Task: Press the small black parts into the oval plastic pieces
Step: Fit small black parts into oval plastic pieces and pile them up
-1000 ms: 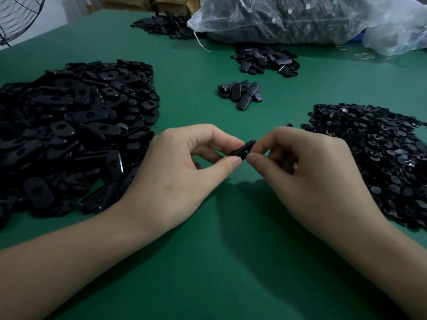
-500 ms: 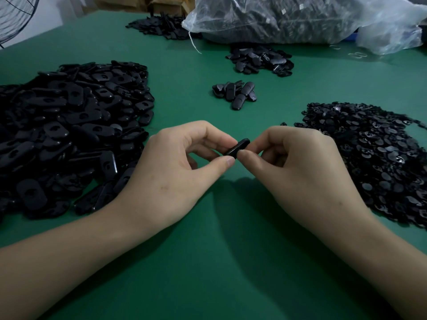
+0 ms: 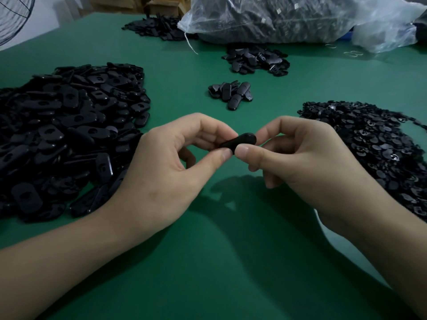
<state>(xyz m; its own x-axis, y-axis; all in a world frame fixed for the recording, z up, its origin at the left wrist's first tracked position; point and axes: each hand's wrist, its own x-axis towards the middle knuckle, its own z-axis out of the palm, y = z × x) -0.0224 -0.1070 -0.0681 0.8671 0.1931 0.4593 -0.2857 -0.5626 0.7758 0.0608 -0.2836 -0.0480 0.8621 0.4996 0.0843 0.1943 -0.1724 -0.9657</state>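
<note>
Head view: at frame centre your left hand (image 3: 166, 167) and right hand (image 3: 300, 162) together pinch one oval plastic piece (image 3: 240, 142) above the green table (image 3: 231, 262).

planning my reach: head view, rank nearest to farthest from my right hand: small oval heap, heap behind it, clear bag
1. small oval heap, just ahead-left of the right hand
2. heap behind it, farther back, mid-table
3. clear bag, far edge

A flat green surface (image 3: 219, 273); far beyond the left hand (image 3: 166, 172) stand a round wire fan (image 3: 13, 19), a pale wall (image 3: 52, 15) and brown cardboard boxes (image 3: 161, 6).
</note>
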